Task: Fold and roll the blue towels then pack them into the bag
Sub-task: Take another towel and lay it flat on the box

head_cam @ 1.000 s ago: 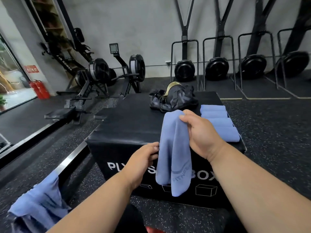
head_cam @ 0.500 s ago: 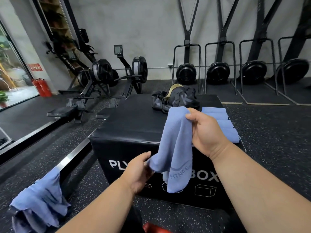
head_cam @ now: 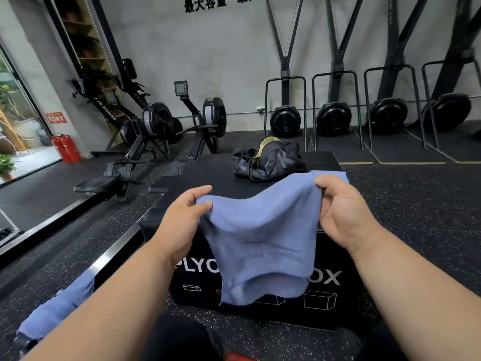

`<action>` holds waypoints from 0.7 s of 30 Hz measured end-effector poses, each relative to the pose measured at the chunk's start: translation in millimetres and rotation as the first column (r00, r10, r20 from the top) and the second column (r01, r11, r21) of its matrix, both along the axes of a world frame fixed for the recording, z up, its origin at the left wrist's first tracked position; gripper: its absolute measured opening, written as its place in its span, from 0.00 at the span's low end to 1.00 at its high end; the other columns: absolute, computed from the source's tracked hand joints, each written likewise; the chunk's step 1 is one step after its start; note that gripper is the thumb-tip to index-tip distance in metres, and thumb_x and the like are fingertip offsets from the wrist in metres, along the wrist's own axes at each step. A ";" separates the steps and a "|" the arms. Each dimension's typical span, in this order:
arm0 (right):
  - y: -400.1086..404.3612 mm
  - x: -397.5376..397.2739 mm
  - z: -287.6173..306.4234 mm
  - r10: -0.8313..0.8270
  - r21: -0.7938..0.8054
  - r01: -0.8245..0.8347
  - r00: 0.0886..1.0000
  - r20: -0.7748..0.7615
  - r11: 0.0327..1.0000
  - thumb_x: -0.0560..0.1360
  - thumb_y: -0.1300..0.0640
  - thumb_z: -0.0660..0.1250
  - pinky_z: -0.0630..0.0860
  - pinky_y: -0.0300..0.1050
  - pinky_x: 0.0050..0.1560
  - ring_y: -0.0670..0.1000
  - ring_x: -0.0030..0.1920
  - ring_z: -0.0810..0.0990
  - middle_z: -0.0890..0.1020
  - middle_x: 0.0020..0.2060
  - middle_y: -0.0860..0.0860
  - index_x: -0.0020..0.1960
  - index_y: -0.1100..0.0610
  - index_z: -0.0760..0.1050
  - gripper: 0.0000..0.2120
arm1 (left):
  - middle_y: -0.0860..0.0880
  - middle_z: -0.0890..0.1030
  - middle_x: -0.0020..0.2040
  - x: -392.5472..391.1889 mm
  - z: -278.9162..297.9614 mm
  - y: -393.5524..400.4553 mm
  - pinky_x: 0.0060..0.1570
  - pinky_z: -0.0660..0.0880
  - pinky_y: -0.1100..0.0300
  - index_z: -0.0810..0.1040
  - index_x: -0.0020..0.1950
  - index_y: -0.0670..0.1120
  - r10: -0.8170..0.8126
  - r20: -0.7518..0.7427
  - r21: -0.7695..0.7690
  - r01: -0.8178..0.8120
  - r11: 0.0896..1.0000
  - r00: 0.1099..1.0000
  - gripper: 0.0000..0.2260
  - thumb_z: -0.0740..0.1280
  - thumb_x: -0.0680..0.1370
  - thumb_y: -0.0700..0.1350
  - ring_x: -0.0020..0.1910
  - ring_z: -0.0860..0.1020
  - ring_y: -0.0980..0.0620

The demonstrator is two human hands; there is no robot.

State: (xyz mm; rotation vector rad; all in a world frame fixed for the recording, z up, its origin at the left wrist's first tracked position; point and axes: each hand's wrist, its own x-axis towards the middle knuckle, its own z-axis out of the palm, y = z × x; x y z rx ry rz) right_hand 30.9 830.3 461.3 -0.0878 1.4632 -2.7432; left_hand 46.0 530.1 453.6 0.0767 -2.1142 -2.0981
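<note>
- Our left hand (head_cam: 182, 220) pinches 1 top corner of the blue towel (head_cam: 260, 243) between thumb and forefinger; our right hand (head_cam: 343, 212) has its fingers curled over the other top corner, gripping it.
- The towel hangs spread between the 2 hands, sagging in the middle, in front of the near face of the black box (head_cam: 325, 280). Its lower edge curls and looks uneven.
- If either pinch is shallow, we judge a corner could slip and the cloth drop toward the floor at 6 o'clock.
- If the slack stays, the fold may come out crooked and the roll loose.
- At 12 o'clock, on the box top, the bag (head_cam: 270, 162) sits with its mouth partly sagging; a fat roll could catch on it.
- At 8 o'clock another blue towel (head_cam: 59, 308) lies draped low beside our left arm; it looks easy to knock off.
</note>
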 end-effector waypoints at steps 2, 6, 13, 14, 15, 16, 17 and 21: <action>4.6 2.6 -1.2 0.110 -0.015 -0.109 0.983 0.145 0.994 0.81 0.53 0.61 0.79 0.53 0.57 0.59 0.50 0.84 0.84 0.50 0.62 0.52 0.65 0.82 0.16 | 0.51 0.87 0.56 -0.1 16.3 -1.4 0.46 0.77 0.59 0.81 0.65 0.53 -0.028 -0.032 -0.047 0.026 0.999 0.999 0.15 0.67 0.83 0.37 0.51 0.83 0.56; 13.5 4.6 -11.8 0.175 -0.057 -0.167 0.954 0.245 0.984 0.81 0.53 0.62 0.79 0.55 0.57 0.61 0.54 0.85 0.84 0.55 0.64 0.59 0.68 0.80 0.19 | 0.54 0.87 0.52 -1.7 32.1 -1.2 0.44 0.75 0.62 0.83 0.61 0.52 -0.037 -0.103 -0.157 0.020 0.987 0.994 0.14 0.69 0.81 0.35 0.49 0.82 0.58; 15.9 -13.0 -16.3 0.038 0.172 -0.074 0.978 0.204 0.982 0.83 0.53 0.63 0.76 0.56 0.60 0.59 0.61 0.83 0.84 0.63 0.60 0.70 0.63 0.78 0.21 | 0.61 0.85 0.54 -1.6 39.5 -9.5 0.52 0.79 0.53 0.86 0.55 0.62 -0.063 -0.198 -0.390 -0.019 0.921 0.978 0.20 0.69 0.80 0.35 0.50 0.81 0.57; 17.5 -16.2 -14.3 0.004 0.210 -0.046 0.981 0.193 0.977 0.83 0.52 0.63 0.75 0.57 0.61 0.59 0.61 0.83 0.84 0.63 0.59 0.70 0.62 0.78 0.20 | 0.62 0.85 0.53 0.2 38.7 -9.7 0.51 0.78 0.54 0.86 0.55 0.62 -0.072 -0.222 -0.437 -0.033 0.899 0.972 0.20 0.70 0.80 0.35 0.48 0.81 0.57; 20.1 -20.1 -11.4 -0.027 0.223 -0.014 0.984 0.179 0.975 0.83 0.53 0.64 0.75 0.58 0.63 0.59 0.63 0.83 0.84 0.63 0.59 0.69 0.63 0.79 0.20 | 0.61 0.85 0.49 2.8 38.8 -10.3 0.49 0.77 0.55 0.86 0.54 0.62 -0.075 -0.257 -0.462 -0.054 0.885 0.964 0.20 0.70 0.80 0.34 0.44 0.80 0.55; 22.9 -23.7 -7.7 -0.046 0.219 0.009 0.985 0.168 0.976 0.83 0.53 0.64 0.76 0.58 0.64 0.60 0.65 0.82 0.84 0.63 0.60 0.69 0.63 0.79 0.20 | 0.59 0.85 0.46 6.6 41.3 -11.1 0.47 0.76 0.54 0.86 0.55 0.61 -0.058 -0.287 -0.458 -0.084 0.885 0.956 0.20 0.70 0.79 0.34 0.41 0.78 0.53; 25.4 -25.7 -3.9 -0.044 0.199 0.012 0.987 0.156 0.980 0.83 0.54 0.64 0.77 0.56 0.62 0.62 0.67 0.81 0.84 0.63 0.60 0.69 0.64 0.79 0.20 | 0.56 0.85 0.45 11.3 45.6 -12.4 0.46 0.77 0.52 0.86 0.55 0.61 -0.036 -0.321 -0.415 -0.106 0.904 0.946 0.20 0.71 0.78 0.34 0.40 0.77 0.51; 21.4 -25.4 1.8 0.059 0.102 -0.071 0.991 0.121 0.992 0.82 0.60 0.60 0.79 0.56 0.61 0.64 0.68 0.80 0.80 0.67 0.65 0.71 0.71 0.74 0.22 | 0.54 0.83 0.65 23.4 33.8 -12.7 0.64 0.74 0.52 0.85 0.63 0.60 -0.112 -0.125 -0.119 0.097 0.988 0.986 0.19 0.68 0.74 0.47 0.63 0.81 0.55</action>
